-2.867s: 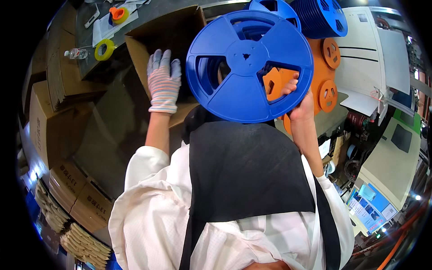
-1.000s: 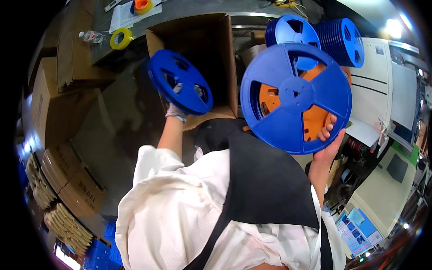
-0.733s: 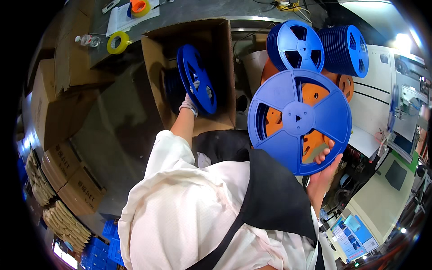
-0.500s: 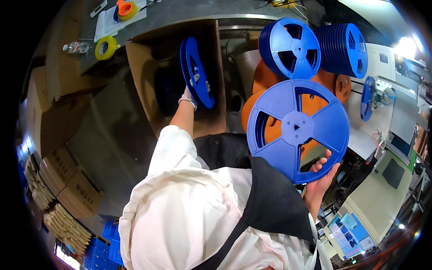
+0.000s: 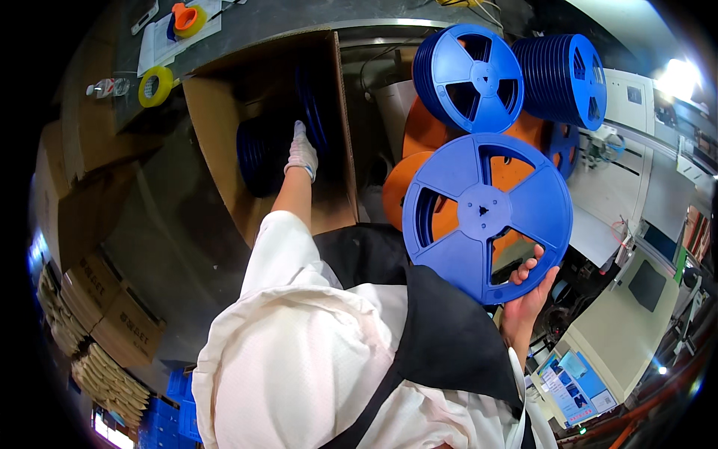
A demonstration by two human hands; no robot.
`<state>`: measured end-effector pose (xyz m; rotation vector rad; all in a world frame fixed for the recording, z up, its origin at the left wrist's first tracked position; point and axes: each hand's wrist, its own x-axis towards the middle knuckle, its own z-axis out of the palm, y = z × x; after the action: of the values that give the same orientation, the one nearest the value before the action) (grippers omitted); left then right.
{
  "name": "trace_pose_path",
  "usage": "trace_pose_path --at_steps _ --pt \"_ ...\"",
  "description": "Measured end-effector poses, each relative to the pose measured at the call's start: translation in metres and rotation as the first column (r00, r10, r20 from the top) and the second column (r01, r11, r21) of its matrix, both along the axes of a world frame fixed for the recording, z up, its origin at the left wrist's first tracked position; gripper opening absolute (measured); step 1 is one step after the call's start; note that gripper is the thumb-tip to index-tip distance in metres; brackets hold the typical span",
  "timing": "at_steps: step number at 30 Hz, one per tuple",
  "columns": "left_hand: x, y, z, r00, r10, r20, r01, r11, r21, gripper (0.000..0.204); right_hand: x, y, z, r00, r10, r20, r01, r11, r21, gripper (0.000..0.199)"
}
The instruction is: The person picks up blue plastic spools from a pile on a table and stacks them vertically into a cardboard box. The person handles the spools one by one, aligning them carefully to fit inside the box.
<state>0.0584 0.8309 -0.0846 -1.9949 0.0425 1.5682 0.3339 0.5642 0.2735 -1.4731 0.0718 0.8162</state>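
My right hand (image 5: 528, 299) is bare and grips the lower right rim of a large blue plastic reel (image 5: 485, 213), with fingers curled through its window. Layered edges show in the reel's left window, so more than one may be held together. Inside an open cardboard box (image 5: 213, 123) is my left hand (image 5: 301, 156), in a white glove, its visible fingers stretched out. Dark blue reels (image 5: 317, 112) stand on edge just right of those fingers; whether the hand touches them is unclear. Another row of reels (image 5: 256, 153) stands to its left in the box's shadow.
Beyond the held reel are two rows of blue reels (image 5: 479, 78) (image 5: 587, 78) and several orange reels (image 5: 420, 129). A grey table (image 5: 262, 19) holds yellow tape (image 5: 155, 86) and a plastic bottle (image 5: 108, 88). Cartons (image 5: 112, 307) stand left; a machine (image 5: 636, 299) stands right.
The pair of blue reels that my left hand held has gone down into the box, and the hand is deeper inside with its fingers extended. My right hand still holds its reel.
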Motion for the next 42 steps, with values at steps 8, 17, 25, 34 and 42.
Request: trace_pose_path --at_steps 8,17,25,34,42 --pt "0.055 -0.030 0.167 -0.571 0.768 0.290 0.120 0.428 -0.896 0.059 -0.034 0.048 -0.010 0.982 0.017 -0.189 0.018 0.983 0.183 0.054" --pt "0.042 -0.069 0.208 -0.448 0.877 0.173 0.115 0.249 -0.962 0.055 -0.083 0.049 -0.003 0.885 0.284 -0.370 -0.168 0.934 0.316 0.058" --pt "0.022 -0.096 0.251 -0.377 0.863 0.337 0.267 0.449 -0.853 0.057 -0.099 0.056 -0.010 0.847 0.315 -0.427 -0.134 0.905 0.403 0.057" --pt "-0.053 -0.064 0.227 -0.735 0.611 0.295 -0.037 0.399 -0.916 0.055 -0.107 0.098 0.001 0.945 0.319 -0.075 -0.262 0.871 0.415 0.063" --pt "-0.041 -0.068 0.247 -0.306 0.172 -0.936 0.849 -0.397 -0.350 0.087 -0.176 0.119 0.031 0.842 0.518 0.151 -0.539 0.823 0.180 0.054"
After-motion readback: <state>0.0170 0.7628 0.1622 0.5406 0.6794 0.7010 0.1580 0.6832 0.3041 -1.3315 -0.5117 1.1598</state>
